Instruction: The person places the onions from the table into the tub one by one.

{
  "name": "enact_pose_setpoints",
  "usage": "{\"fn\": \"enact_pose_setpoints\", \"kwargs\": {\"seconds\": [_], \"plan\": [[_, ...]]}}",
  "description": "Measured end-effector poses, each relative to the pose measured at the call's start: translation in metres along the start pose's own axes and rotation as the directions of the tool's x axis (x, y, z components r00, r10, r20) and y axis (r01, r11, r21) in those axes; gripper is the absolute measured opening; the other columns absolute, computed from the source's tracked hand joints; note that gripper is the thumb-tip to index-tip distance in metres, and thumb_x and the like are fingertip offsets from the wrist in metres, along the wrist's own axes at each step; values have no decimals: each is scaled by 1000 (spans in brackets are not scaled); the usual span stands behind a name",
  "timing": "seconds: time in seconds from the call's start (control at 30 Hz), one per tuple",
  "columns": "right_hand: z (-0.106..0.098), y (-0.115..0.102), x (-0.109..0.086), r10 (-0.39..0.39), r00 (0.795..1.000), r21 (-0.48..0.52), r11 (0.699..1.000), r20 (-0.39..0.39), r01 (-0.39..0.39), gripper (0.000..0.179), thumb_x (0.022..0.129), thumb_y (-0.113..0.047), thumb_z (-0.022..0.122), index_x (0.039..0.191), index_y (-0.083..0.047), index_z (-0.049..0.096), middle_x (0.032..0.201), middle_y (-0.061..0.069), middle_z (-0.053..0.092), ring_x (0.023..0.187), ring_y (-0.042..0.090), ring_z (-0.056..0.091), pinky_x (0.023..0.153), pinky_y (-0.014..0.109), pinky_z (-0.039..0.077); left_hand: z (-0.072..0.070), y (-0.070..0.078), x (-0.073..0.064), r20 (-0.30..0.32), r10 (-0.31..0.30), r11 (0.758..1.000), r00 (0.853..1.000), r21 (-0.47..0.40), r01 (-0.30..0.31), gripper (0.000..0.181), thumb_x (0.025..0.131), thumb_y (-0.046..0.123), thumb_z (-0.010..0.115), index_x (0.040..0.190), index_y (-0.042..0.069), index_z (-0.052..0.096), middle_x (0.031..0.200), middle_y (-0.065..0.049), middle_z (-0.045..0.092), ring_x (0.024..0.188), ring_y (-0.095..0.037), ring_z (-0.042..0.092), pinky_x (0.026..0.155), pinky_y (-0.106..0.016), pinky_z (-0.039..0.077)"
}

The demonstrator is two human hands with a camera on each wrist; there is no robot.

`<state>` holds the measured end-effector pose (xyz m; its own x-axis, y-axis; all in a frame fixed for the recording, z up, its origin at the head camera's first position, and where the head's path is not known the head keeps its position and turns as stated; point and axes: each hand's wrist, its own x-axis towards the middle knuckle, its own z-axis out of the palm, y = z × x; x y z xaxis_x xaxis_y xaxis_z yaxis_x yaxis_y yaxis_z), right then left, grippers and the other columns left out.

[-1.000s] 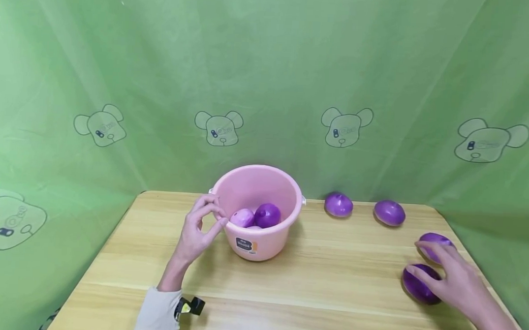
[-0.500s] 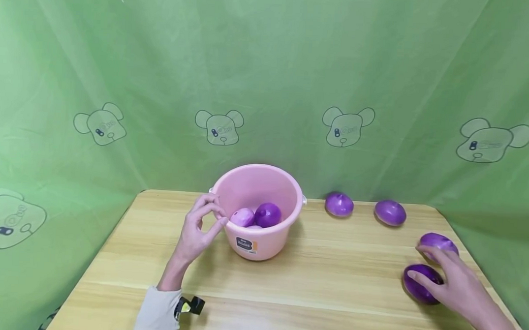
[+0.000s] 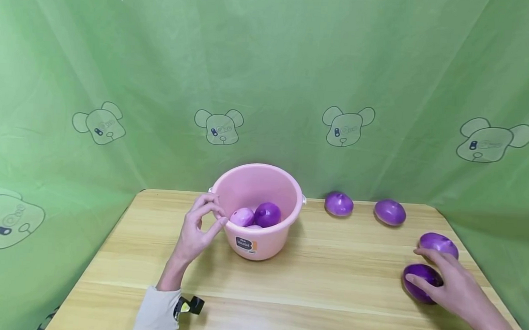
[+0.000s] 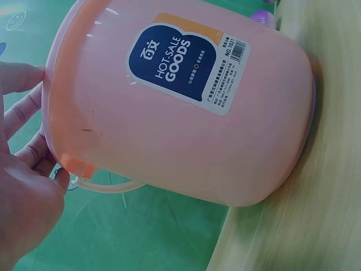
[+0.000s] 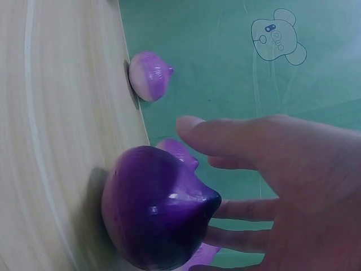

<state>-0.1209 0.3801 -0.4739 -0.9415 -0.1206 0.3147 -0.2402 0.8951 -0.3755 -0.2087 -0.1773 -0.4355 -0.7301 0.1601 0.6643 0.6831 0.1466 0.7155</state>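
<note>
My left hand [image 3: 197,231] holds the rim of a pink plastic bucket [image 3: 272,244] between thumb and fingers; the left wrist view shows the fingers hooked at the rim near the handle. Inside the bucket lie a dark purple onion [image 3: 267,215], a paler onion [image 3: 242,217] and part of another. At the right, my right hand [image 3: 456,286] hovers with thumb and fingers spread over a dark purple onion [image 5: 155,209]. In the right wrist view the onion's pointed tip faces the palm. Just behind it sits a lighter purple onion [image 3: 439,244], partly covered by the fingers.
Two more purple onions rest along the table's back edge, one onion [image 3: 339,204] right of the bucket and another onion [image 3: 390,212] farther right. A green curtain [image 3: 268,76] with bear-head drawings surrounds the wooden table [image 3: 321,295] behind and at both sides.
My right hand has drawn back slightly toward me, showing more of the lighter onion behind. My left hand and the bucket stay where they were.
</note>
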Motion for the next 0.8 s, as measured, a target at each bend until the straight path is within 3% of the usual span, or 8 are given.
{"fn": "enact_pose_setpoints", "kwargs": {"seconds": [0.23,0.4,0.8], "plan": [[0,-1,0,-1,1000,-13,1000,4,1,69,76,-27,91,132,-4,56,129,42,49,108,70,47,79,85,36,2,1,1,-9,-9,1000,1000,12,9,16,81,-17,70,87,-3,66,109,-21,56,118,-34,49,117,-61,28],[0,-1,-1,-1,1000,-16,1000,13,1,69,75,-27,92,130,-5,58,129,44,49,107,71,47,79,85,37,1,2,1,-7,-2,1000,1000,2,2,17,82,-14,72,87,1,67,111,-17,56,118,-43,47,118,-58,28],[5,2,-6,-24,1000,-19,1000,17,24,76,70,-27,94,131,-1,57,126,46,48,104,71,49,78,84,39,1,0,-1,1,5,1000,1000,-11,-5,15,84,-10,73,88,3,67,112,-26,55,122,-44,46,119,-56,28]]}}
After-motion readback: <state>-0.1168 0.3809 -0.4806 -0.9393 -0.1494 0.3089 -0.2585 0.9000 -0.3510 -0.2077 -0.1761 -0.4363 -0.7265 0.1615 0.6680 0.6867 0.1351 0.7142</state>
